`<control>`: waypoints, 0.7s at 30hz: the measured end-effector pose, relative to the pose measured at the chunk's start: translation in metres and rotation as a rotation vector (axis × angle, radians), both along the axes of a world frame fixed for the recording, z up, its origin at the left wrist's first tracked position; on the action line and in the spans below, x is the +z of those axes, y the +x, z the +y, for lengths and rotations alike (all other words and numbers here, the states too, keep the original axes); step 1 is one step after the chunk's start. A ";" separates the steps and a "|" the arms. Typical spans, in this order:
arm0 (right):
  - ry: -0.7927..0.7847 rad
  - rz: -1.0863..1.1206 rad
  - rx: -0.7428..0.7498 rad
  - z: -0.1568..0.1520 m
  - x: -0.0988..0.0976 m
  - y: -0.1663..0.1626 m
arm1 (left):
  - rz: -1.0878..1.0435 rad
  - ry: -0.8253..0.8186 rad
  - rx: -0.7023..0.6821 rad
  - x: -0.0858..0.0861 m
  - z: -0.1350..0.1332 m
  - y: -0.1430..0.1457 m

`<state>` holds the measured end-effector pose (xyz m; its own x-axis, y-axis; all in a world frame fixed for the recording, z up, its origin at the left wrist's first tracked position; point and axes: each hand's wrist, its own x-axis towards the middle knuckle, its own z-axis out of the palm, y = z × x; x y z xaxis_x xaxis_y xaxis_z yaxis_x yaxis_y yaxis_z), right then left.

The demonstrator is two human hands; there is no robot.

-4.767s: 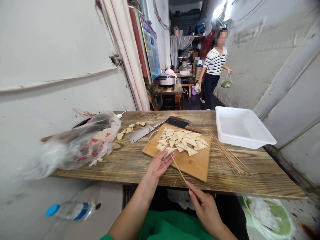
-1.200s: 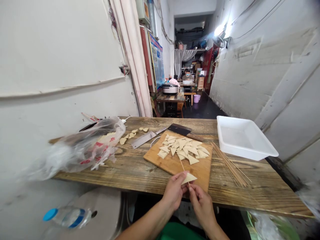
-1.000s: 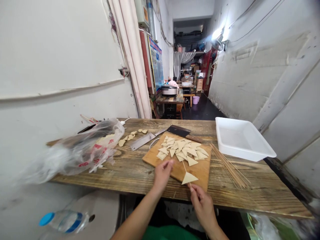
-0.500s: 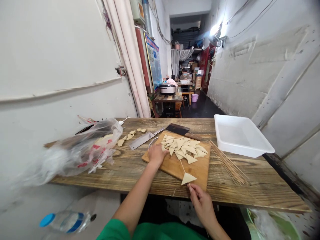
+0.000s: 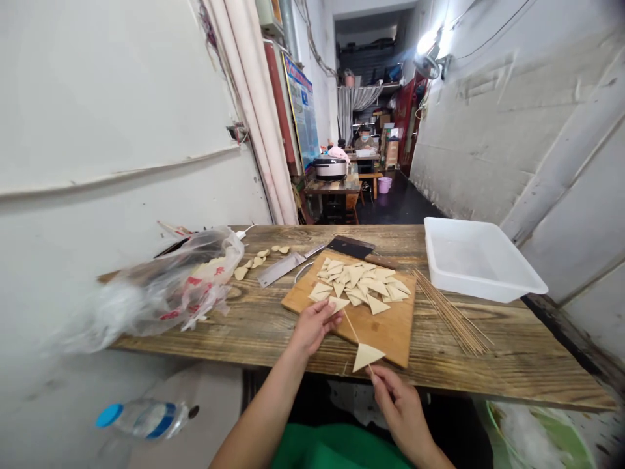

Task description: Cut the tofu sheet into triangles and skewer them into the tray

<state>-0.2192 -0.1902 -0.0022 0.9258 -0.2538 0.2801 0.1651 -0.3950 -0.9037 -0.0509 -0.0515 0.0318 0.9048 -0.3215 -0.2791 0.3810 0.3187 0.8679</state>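
My right hand (image 5: 398, 394) grips the lower end of a thin wooden skewer (image 5: 351, 326), close to the table's front edge. Threaded on that skewer is one pale triangular slice (image 5: 367, 357), just above my fingers. Between the fingertips of my left hand (image 5: 312, 327) is another pale triangular slice (image 5: 338, 304), close by the skewer's tip; I cannot tell whether the two touch. Behind it, a heap of similar slices (image 5: 361, 280) lies on the wooden cutting board (image 5: 390, 329).
A cleaver (image 5: 283, 268) and a dark-bladed knife (image 5: 351, 247) lie beyond the board. Loose skewers (image 5: 452, 316) and a white plastic tub (image 5: 488, 290) are on the right. At the left are a plastic bag (image 5: 180, 286) and several pale scraps (image 5: 256, 261). A person sits far back.
My left hand has lifted a slice off the board's left side and brought it nearer, to the skewer's tip. My right hand still holds the skewer, nearly in place.
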 end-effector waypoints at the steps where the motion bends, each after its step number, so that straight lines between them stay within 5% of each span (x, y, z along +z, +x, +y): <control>1: -0.009 -0.001 0.007 0.000 0.001 -0.002 | 0.077 -0.063 -0.005 0.003 -0.001 -0.001; 7: -0.011 0.030 0.047 0.000 0.002 -0.005 | 0.299 -0.197 -0.012 0.010 -0.003 0.000; 21: -0.001 0.021 0.022 0.000 -0.001 -0.004 | 0.296 -0.214 -0.029 0.015 -0.007 -0.004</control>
